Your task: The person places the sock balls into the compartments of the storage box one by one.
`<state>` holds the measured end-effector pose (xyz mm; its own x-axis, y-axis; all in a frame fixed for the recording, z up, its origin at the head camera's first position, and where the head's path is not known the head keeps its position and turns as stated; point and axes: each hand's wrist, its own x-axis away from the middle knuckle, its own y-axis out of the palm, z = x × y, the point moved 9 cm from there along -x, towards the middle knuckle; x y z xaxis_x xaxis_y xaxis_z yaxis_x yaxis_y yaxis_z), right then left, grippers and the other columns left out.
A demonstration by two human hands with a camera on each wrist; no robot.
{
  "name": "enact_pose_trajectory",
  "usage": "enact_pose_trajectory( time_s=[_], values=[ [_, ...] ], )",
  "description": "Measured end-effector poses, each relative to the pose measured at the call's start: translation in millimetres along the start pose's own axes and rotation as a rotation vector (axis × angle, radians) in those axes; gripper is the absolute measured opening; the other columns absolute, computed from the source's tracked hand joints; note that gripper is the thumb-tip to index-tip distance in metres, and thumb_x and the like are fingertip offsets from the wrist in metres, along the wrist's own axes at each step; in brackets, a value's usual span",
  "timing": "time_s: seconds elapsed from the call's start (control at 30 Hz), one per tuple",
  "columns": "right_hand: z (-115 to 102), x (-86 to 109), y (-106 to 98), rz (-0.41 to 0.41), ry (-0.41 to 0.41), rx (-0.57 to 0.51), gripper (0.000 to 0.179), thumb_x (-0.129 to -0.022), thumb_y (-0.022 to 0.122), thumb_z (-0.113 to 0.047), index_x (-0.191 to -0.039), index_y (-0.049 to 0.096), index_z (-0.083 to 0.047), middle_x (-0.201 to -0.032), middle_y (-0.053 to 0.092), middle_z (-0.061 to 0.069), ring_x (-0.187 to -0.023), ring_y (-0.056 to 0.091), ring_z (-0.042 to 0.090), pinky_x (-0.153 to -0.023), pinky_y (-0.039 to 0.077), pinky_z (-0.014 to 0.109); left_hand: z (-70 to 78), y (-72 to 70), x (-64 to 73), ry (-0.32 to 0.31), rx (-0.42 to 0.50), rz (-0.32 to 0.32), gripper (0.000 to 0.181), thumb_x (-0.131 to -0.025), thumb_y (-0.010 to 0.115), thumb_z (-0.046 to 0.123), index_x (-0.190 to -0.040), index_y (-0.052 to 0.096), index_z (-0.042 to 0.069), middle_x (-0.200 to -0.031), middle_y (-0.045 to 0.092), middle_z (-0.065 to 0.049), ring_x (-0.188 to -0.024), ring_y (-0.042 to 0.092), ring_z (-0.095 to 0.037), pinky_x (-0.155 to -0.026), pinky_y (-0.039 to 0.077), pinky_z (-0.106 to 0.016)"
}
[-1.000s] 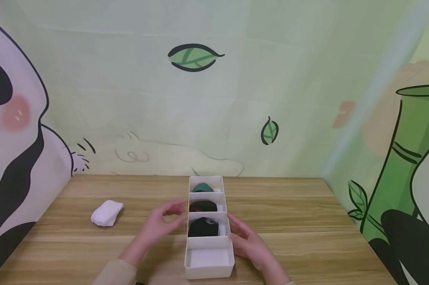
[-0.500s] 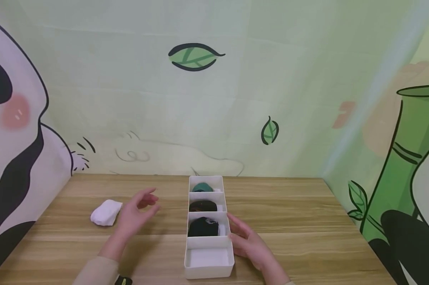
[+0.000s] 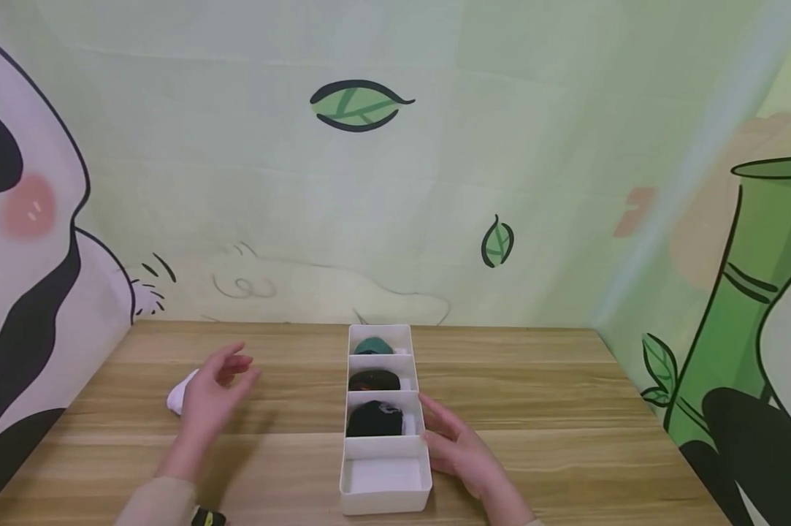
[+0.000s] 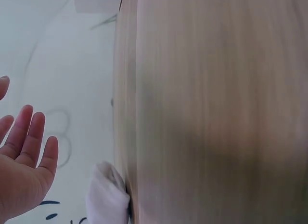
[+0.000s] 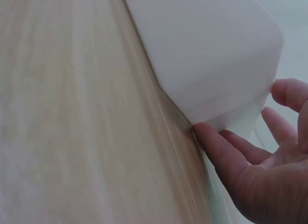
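A long white divided box [image 3: 386, 504] stands on the table, its compartments in a row front to back. Bundled cloth items like rolled socks fill three of them: a green one [image 3: 373, 345], a dark one [image 3: 374, 380] and a black one [image 3: 375, 418]. The front compartment holds nothing. My right hand [image 3: 464, 453] rests its fingertips against the box's right side, as the right wrist view also shows. My left hand [image 3: 209, 402], fingers loosely spread and holding nothing, hovers by a white sock-like bundle [image 3: 177, 398], partly hiding it in the head view.
The wooden table [image 3: 553, 409] runs back to a printed backdrop [image 3: 395, 204] with a panda and leaves. Narrow white pieces stand beside the bundles in the box. A dark band [image 3: 209, 517] shows near my left sleeve [image 3: 158, 502].
My left hand has moved left, away from the box, to the white bundle, now partly covering it. My right hand and the box have stayed in place.
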<state>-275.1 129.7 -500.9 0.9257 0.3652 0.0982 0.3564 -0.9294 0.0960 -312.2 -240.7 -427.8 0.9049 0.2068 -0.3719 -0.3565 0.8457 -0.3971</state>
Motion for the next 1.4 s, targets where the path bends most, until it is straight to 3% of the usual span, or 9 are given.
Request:
enact_pose_trajectory(
  time_s=[0.33,0.43,0.53,0.67,0.73,0.77,1.0,1.2,1.4],
  values=[
    [0,0.3,0,0.0,0.003,0.007,0.062,-0.101,0.057,-0.015,-0.156,0.03,-0.014,-0.152,0.031,0.029,-0.122,0.053,0.031,-0.094,0.049,0.051,-19.4,-23.2,-9.9,-0.009,-0.041,0.019,0.063,-0.09,0.074,0.014,-0.143,0.045,-0.002,-0.121,0.064,-0.021,-0.107,0.057,-0.01,-0.088,0.038,-0.008],
    [0,0.5,0,0.004,0.006,0.012,0.062,-0.101,0.057,-0.015,-0.156,0.03,-0.014,-0.152,0.031,0.03,-0.121,0.053,0.031,-0.094,0.049,0.051,-24.4,-30.9,-13.9,-0.02,-0.066,0.007,0.064,-0.091,0.074,0.017,-0.143,0.043,-0.004,-0.124,0.062,-0.023,-0.11,0.055,-0.017,-0.089,0.038,-0.011],
    [0,0.7,0,0.004,0.005,0.013,0.062,-0.101,0.057,-0.015,-0.156,0.03,-0.014,-0.152,0.031,0.03,-0.121,0.053,0.031,-0.094,0.05,0.051,-29.6,-38.2,-16.3,-0.042,-0.101,-0.011,0.066,-0.092,0.072,0.02,-0.145,0.041,-0.005,-0.127,0.06,-0.024,-0.115,0.054,-0.027,-0.095,0.041,-0.02],
    [0,0.7,0,0.004,0.005,0.011,0.062,-0.1,0.057,-0.014,-0.156,0.03,-0.013,-0.152,0.031,0.03,-0.122,0.053,0.031,-0.094,0.05,0.051,-37.3,-45.1,-18.1,-0.083,-0.109,-0.045,0.071,-0.093,0.071,0.025,-0.147,0.036,-0.007,-0.133,0.054,-0.028,-0.123,0.049,-0.039,-0.103,0.041,-0.047],
    [-1,0.7,0,0.006,0.005,0.011,0.062,-0.1,0.057,-0.014,-0.156,0.03,-0.013,-0.152,0.031,0.03,-0.122,0.053,0.032,-0.094,0.05,0.051,-40.7,-47.5,-18.6,-0.097,-0.108,-0.056,0.075,-0.093,0.071,0.028,-0.148,0.034,-0.007,-0.136,0.052,-0.029,-0.126,0.047,-0.042,-0.104,0.039,-0.051],
    [-1,0.7,0,0.006,0.004,0.01,0.062,-0.1,0.057,-0.014,-0.156,0.03,-0.013,-0.152,0.031,0.03,-0.122,0.053,0.032,-0.094,0.05,0.051,-42.6,-48.3,-18.6,-0.107,-0.112,-0.064,0.077,-0.093,0.071,0.03,-0.148,0.033,-0.007,-0.137,0.05,-0.03,-0.127,0.045,-0.043,-0.103,0.037,-0.058],
    [-1,0.6,1,-0.002,-0.001,-0.002,0.062,-0.1,0.056,-0.013,-0.156,0.029,-0.013,-0.153,0.03,0.029,-0.126,0.049,0.035,-0.095,0.049,0.052,-58.9,-49.8,-17.9,-0.144,-0.136,-0.108,0.084,-0.091,0.072,0.032,-0.149,0.027,-0.011,-0.144,0.041,-0.035,-0.131,0.038,-0.052,-0.106,0.031,-0.061],
    [-1,0.6,2,-0.002,-0.002,-0.005,0.062,-0.1,0.056,-0.012,-0.156,0.029,-0.014,-0.153,0.03,0.029,-0.124,0.051,0.032,-0.095,0.049,0.051,-71.5,-47.4,-18.0,-0.193,-0.13,-0.176,0.094,-0.091,0.073,0.036,-0.15,0.019,-0.013,-0.147,0.031,-0.039,-0.134,0.031,-0.055,-0.108,0.026,-0.063],
    [0,0.8,0,0.01,0.004,0.001,0.062,-0.1,0.056,-0.012,-0.156,0.03,-0.014,-0.153,0.031,0.029,-0.124,0.051,0.032,-0.094,0.05,0.051,-81.1,-42.4,-16.7,-0.233,-0.18,-0.261,0.101,-0.089,0.074,0.041,-0.15,0.016,-0.014,-0.148,0.026,-0.041,-0.135,0.028,-0.055,-0.109,0.025,-0.063]
  ],
)
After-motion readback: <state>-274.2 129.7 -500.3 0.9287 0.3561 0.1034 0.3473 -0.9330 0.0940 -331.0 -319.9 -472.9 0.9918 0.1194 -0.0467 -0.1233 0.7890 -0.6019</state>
